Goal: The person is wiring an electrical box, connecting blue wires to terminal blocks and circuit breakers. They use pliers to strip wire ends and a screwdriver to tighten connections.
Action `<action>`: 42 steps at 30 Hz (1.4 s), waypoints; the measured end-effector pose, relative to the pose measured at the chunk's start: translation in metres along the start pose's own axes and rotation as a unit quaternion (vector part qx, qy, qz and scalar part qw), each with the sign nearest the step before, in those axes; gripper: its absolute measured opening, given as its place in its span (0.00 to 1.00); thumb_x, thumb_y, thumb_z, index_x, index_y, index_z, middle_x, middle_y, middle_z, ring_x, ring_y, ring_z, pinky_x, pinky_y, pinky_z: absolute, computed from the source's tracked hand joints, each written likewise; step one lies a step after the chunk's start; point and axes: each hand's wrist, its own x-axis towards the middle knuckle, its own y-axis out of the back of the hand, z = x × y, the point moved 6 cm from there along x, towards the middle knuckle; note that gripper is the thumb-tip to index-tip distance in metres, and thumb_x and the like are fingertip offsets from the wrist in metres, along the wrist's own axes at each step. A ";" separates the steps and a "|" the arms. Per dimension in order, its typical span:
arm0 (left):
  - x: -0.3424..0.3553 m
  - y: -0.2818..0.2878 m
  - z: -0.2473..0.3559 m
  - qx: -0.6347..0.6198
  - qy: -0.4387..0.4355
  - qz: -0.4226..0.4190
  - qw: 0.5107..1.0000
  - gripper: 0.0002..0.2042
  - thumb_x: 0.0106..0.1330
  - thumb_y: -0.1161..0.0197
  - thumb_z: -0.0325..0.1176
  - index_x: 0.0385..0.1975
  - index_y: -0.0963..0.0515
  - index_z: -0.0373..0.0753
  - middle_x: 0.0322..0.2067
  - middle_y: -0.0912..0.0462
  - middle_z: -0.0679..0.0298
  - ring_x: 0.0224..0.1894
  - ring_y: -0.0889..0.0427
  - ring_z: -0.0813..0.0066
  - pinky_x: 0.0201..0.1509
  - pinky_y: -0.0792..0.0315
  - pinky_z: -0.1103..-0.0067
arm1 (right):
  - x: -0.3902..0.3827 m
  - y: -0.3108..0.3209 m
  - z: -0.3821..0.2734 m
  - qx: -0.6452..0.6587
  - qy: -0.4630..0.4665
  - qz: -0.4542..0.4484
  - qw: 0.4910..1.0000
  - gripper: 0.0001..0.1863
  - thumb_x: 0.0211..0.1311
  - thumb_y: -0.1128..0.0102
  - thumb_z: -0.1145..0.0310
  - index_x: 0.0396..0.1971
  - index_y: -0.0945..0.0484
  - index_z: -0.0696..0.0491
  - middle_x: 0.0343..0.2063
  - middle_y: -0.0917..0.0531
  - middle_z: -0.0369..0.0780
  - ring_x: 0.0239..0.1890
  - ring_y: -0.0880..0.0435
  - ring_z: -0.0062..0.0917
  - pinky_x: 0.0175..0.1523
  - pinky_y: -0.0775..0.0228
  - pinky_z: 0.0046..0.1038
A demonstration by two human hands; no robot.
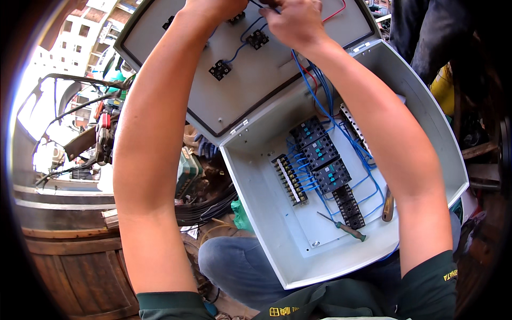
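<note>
Both arms reach to the open door [250,90] of a grey metal electrical box [256,213]. My left hand [221,6] is at the top edge of the picture, its fingers cut off from sight. Beside it, my right hand [296,22] has its fingers curled in, and a blue wire [257,4] runs to its thumb. Below the hands, black contact blocks [220,70] sit on the door, joined by blue wires. Inside the box are black contactors [321,153], a terminal strip [289,180] and a relay base [349,207].
A green-handled screwdriver [350,231] and a brown-handled screwdriver [388,207] lie in the box, which rests over my legs [240,266]. Blue wire bundles [328,90] cross from box to door. Another person's dark trousers [442,37] show at upper right. Black cable coils [208,210] lie left.
</note>
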 end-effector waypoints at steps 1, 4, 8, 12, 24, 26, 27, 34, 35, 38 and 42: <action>-0.004 0.002 0.000 0.002 -0.010 0.012 1.000 0.14 0.59 0.37 0.31 0.44 0.12 0.50 0.44 0.13 0.54 0.48 0.14 0.57 0.52 0.20 0.67 | -0.008 0.005 0.001 0.005 -0.027 -0.031 0.999 0.10 0.60 0.36 0.62 0.37 0.13 0.51 0.40 0.13 0.45 0.48 0.16 0.41 0.53 0.29 0.42; -0.009 0.009 0.005 -0.011 -0.031 0.034 0.999 0.15 0.59 0.38 0.30 0.44 0.11 0.50 0.43 0.12 0.54 0.47 0.13 0.58 0.52 0.20 0.68 | -0.033 0.031 0.006 0.012 -0.114 -0.124 0.986 0.14 0.60 0.31 0.62 0.38 0.16 0.57 0.37 0.13 0.47 0.40 0.14 0.44 0.48 0.24 0.42; 0.005 0.005 0.002 -0.054 0.018 -0.048 0.997 0.14 0.59 0.40 0.27 0.41 0.11 0.48 0.40 0.11 0.55 0.44 0.12 0.60 0.50 0.19 0.70 | -0.073 0.047 0.031 0.002 -0.185 -0.161 0.969 0.17 0.58 0.29 0.60 0.39 0.16 0.59 0.38 0.13 0.48 0.40 0.14 0.39 0.48 0.24 0.36; 0.013 -0.001 -0.004 -0.073 0.058 -0.109 0.990 0.14 0.57 0.41 0.25 0.37 0.11 0.46 0.38 0.11 0.55 0.41 0.12 0.61 0.48 0.19 0.71 | -0.094 0.049 0.036 0.033 -0.203 -0.134 0.969 0.17 0.60 0.29 0.63 0.44 0.15 0.58 0.36 0.13 0.45 0.35 0.14 0.31 0.45 0.23 0.30; 0.008 -0.015 -0.009 -0.052 -0.099 0.010 0.994 0.09 0.56 0.38 0.24 0.34 0.12 0.39 0.33 0.13 0.52 0.40 0.13 0.55 0.47 0.19 0.67 | -0.098 0.031 0.026 0.052 -0.219 -0.168 0.960 0.11 0.62 0.35 0.66 0.41 0.12 0.54 0.38 0.14 0.46 0.41 0.16 0.42 0.49 0.25 0.37; 0.006 -0.008 0.004 -0.021 -0.128 0.031 0.991 0.09 0.55 0.36 0.23 0.34 0.12 0.38 0.33 0.14 0.52 0.44 0.15 0.55 0.49 0.20 0.67 | -0.096 0.034 0.029 0.039 -0.216 -0.163 0.962 0.11 0.62 0.35 0.65 0.40 0.12 0.54 0.38 0.14 0.46 0.41 0.16 0.42 0.49 0.25 0.37; 0.001 -0.009 0.012 0.013 -0.139 0.042 0.989 0.09 0.55 0.35 0.23 0.34 0.13 0.38 0.34 0.14 0.52 0.46 0.16 0.55 0.50 0.21 0.67 | -0.097 0.034 0.031 0.026 -0.202 -0.154 0.967 0.11 0.61 0.34 0.66 0.41 0.12 0.54 0.36 0.14 0.45 0.38 0.15 0.40 0.46 0.25 0.34; -0.029 -0.034 0.059 -0.021 -0.235 0.032 0.971 0.18 0.58 0.33 0.22 0.50 0.17 0.39 0.46 0.16 0.56 0.53 0.18 0.54 0.56 0.23 0.66 | -0.094 0.033 0.028 0.043 -0.240 -0.185 0.952 0.10 0.61 0.36 0.65 0.38 0.11 0.52 0.38 0.14 0.46 0.43 0.16 0.44 0.50 0.25 0.39; -0.025 -0.041 0.061 -0.001 -0.213 -0.032 0.977 0.17 0.58 0.35 0.21 0.48 0.16 0.39 0.45 0.16 0.56 0.51 0.18 0.54 0.55 0.23 0.66 | -0.094 0.033 0.028 0.052 -0.238 -0.178 0.953 0.10 0.61 0.36 0.66 0.38 0.11 0.52 0.38 0.14 0.46 0.43 0.16 0.44 0.50 0.25 0.39; -0.023 -0.053 0.067 0.059 -0.181 -0.100 0.977 0.15 0.58 0.39 0.18 0.44 0.16 0.39 0.42 0.16 0.56 0.48 0.17 0.53 0.52 0.22 0.65 | -0.098 0.035 0.029 0.070 -0.235 -0.162 0.956 0.10 0.61 0.36 0.66 0.38 0.11 0.51 0.38 0.14 0.46 0.42 0.16 0.43 0.50 0.25 0.39; -0.032 -0.056 0.069 0.088 -0.217 -0.049 0.971 0.13 0.59 0.41 0.20 0.42 0.16 0.39 0.41 0.17 0.57 0.48 0.17 0.55 0.51 0.21 0.66 | -0.098 0.035 0.031 0.063 -0.231 -0.162 0.957 0.10 0.61 0.36 0.66 0.38 0.11 0.51 0.38 0.14 0.45 0.42 0.16 0.44 0.49 0.25 0.39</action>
